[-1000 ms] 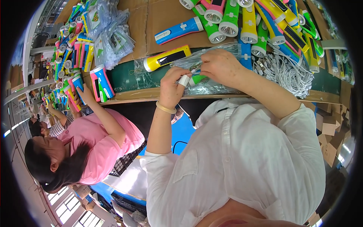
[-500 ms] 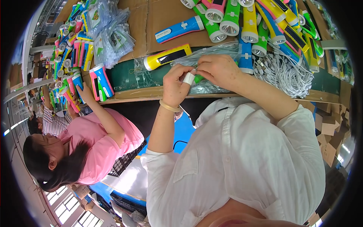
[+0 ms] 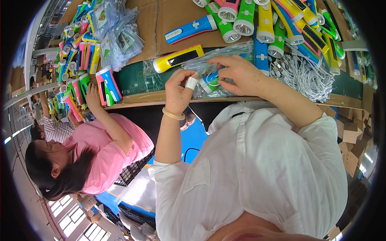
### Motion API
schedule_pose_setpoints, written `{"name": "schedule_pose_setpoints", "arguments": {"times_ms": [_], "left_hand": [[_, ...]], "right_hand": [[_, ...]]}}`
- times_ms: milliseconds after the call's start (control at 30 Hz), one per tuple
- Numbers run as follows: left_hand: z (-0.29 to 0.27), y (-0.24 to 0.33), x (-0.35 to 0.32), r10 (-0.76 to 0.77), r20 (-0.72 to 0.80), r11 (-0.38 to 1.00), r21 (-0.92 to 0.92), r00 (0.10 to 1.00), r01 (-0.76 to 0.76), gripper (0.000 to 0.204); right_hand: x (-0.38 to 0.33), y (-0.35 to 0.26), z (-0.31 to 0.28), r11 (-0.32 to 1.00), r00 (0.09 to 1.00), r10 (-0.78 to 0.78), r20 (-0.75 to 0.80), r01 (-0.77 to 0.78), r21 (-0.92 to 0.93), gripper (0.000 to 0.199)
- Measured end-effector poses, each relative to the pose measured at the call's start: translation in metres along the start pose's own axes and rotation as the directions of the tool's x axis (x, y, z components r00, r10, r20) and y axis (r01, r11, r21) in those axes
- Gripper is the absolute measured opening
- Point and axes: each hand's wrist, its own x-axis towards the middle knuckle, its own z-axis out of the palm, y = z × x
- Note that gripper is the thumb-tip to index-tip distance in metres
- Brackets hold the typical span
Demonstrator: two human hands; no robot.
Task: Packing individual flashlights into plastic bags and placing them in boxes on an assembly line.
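My left hand [image 3: 179,90] is closed in a pinch at the table's near edge, white tape wrapped round one digit. What it pinches is hidden, but clear plastic lies right beside it. My right hand [image 3: 241,76] has its fingers apart, close over a green, blue and white flashlight [image 3: 208,85] that is partly covered by clear plastic and by the fingers. Clear plastic bags [image 3: 237,50] lie behind both hands. Just past my left hand is a yellow flashlight [image 3: 177,60] with a dark panel, and beyond it a blue and pink flashlight [image 3: 191,30].
A heap of colourful flashlights [image 3: 265,24] fills the back right. Coiled white cables [image 3: 305,82] lie to the right of my right hand. Packed clear bags [image 3: 118,34] are piled at the back left. On the left, a co-worker in pink [image 3: 116,138] reaches among more flashlights.
My hands have drawn apart, the left moving slightly left and nearer, the right opening its pinch. More of the flashlight between them shows. The co-worker no longer holds the blue flashlight upright.
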Motion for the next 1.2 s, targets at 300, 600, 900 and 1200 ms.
{"name": "schedule_pose_setpoints", "arguments": {"times_ms": [300,600,900,1200], "left_hand": [[0.010,0.014,-0.004,0.005,0.008,0.999,0.049,1.000,-0.006,0.012],[-0.010,0.009,-0.033,-0.091,0.019,0.995,0.054,0.996,0.090,0.012],[-0.006,0.009,-0.034,-0.137,0.015,0.988,-0.069,0.990,0.138,0.011],[-0.005,0.011,-0.032,-0.136,0.061,0.980,-0.135,0.989,0.144,0.011]], "right_hand": [[0.026,0.001,0.018,0.992,0.997,0.060,-0.045,-0.065,-0.106,0.011],[0.023,0.005,0.012,0.985,0.996,0.088,-0.011,-0.088,-0.151,0.010],[0.012,-0.025,0.017,0.989,0.994,-0.104,-0.037,0.099,-0.110,0.020],[0.015,-0.021,0.030,0.986,1.000,-0.030,0.008,0.030,-0.167,0.013]]}}
